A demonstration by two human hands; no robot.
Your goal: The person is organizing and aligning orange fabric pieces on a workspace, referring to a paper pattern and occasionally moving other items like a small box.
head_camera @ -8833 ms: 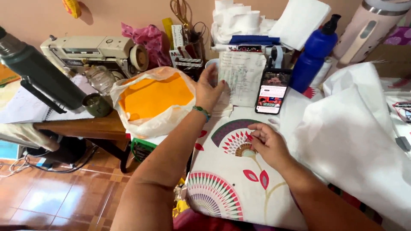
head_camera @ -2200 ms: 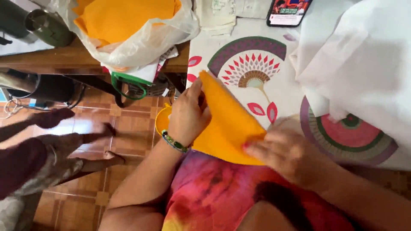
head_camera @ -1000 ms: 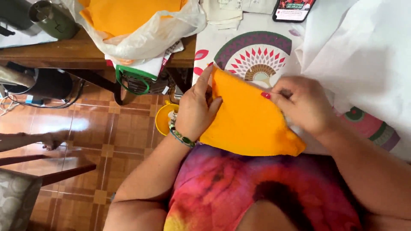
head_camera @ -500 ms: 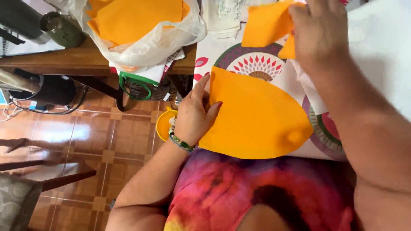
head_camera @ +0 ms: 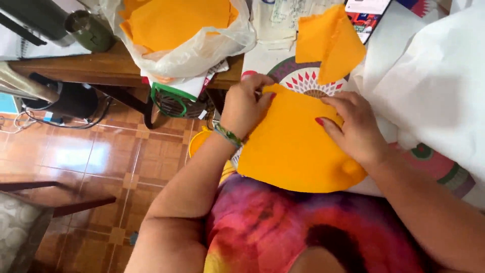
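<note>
Brown floor tiles (head_camera: 101, 162) shone on the left, below a dark wooden table (head_camera: 96, 65) that bore a white plastic bag (head_camera: 202, 48) stuffed with orange sheets. Right of it, the work surface (head_camera: 262, 58) wore a white cloth printed with fan-shaped medallions.

On that cloth, close to the person's body, lay a large orange felt piece (head_camera: 293, 146) with a rounded lower edge. The left hand (head_camera: 245, 103), a beaded bracelet (head_camera: 227, 135) at its wrist, had its fingers curled together on the upper left corner of the felt; whether they pinched the edge or only pressed it could not be told. The right hand (head_camera: 356, 126) lay flat on the felt's right side, fingers spread apart and pressing down, clamping nothing.

Just beyond the hands, a smaller orange piece (head_camera: 328, 43) rested on the cloth, loosely folded and partly raised. Behind it a phone (head_camera: 366, 15) lay against papers (head_camera: 280, 20). A wide sheet of white fabric (head_camera: 434, 96) covered the surface's right side. A dark metal flask (head_camera: 88, 30) stood on the wooden table at upper left.
</note>
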